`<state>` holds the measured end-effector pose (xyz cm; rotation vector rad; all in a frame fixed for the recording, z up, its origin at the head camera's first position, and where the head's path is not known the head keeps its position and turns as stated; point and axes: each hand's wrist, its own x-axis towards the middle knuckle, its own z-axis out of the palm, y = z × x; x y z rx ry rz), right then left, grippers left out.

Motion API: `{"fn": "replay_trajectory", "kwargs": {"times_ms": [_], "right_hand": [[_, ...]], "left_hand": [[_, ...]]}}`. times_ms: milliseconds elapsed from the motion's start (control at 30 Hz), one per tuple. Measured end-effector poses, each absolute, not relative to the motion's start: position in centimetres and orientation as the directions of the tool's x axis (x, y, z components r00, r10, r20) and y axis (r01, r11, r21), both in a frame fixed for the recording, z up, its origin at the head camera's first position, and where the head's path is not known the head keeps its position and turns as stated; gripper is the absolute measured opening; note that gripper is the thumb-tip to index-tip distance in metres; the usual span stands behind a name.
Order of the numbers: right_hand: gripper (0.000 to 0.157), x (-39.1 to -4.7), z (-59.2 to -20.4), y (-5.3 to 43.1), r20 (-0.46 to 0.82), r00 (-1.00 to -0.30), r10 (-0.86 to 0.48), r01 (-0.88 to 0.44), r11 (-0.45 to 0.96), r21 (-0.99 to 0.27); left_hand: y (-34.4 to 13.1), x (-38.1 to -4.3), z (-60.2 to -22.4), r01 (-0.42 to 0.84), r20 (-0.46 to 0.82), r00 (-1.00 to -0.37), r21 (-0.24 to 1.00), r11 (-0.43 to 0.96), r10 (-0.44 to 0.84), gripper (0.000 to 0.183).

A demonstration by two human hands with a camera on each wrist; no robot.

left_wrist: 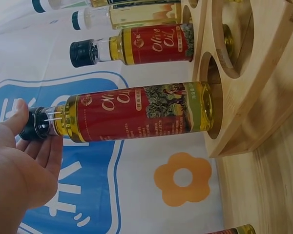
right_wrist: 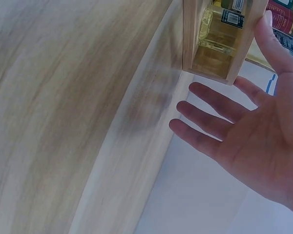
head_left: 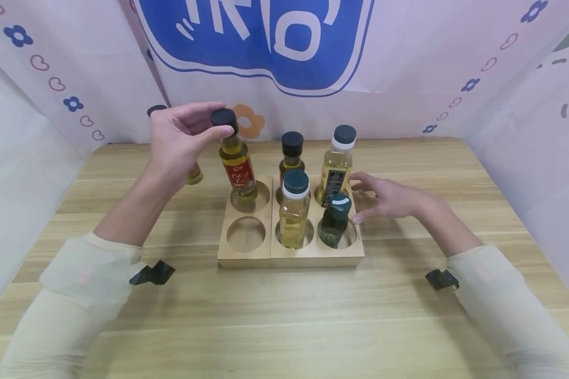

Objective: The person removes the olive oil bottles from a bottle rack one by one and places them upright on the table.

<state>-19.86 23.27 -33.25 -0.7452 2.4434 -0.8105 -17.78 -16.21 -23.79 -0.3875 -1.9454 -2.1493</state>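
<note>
In the head view, my left hand (head_left: 173, 139) pinches the black cap of an olive oil bottle (head_left: 241, 173) with a red label. The bottle stands nearly upright, its base at the back-left hole of a wooden bottle rack (head_left: 244, 260). The left wrist view shows the thumb and fingers around the cap (left_wrist: 35, 123), the bottle's bottom within the hole's rim. At the rack's right side is my right hand (head_left: 384, 197). Its fingers are spread and fairly straight, with thumb and index finger against the rack's edge in the right wrist view.
In the rack stand another olive oil bottle (head_left: 292, 150), two clear bottles of pale yellow oil (head_left: 294, 221) (head_left: 336, 168) and a small dark green bottle (head_left: 334, 223). Another red-labelled bottle (head_left: 195, 175) stands behind my left hand. A printed cloth (head_left: 408, 79) hangs behind the table.
</note>
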Motion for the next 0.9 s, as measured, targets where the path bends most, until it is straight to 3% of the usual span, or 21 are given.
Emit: {"fn": "replay_trajectory", "kwargs": {"times_ms": [900], "right_hand": [[0.103,-19.5,-32.8,22.8,-0.268,-0.753,-0.6,-0.317,0.689,-0.652]], "left_hand": [[-16.0,-19.3,-23.4,0.372,0.343,-0.924,0.908,-0.193,-0.169,0.032]]}}
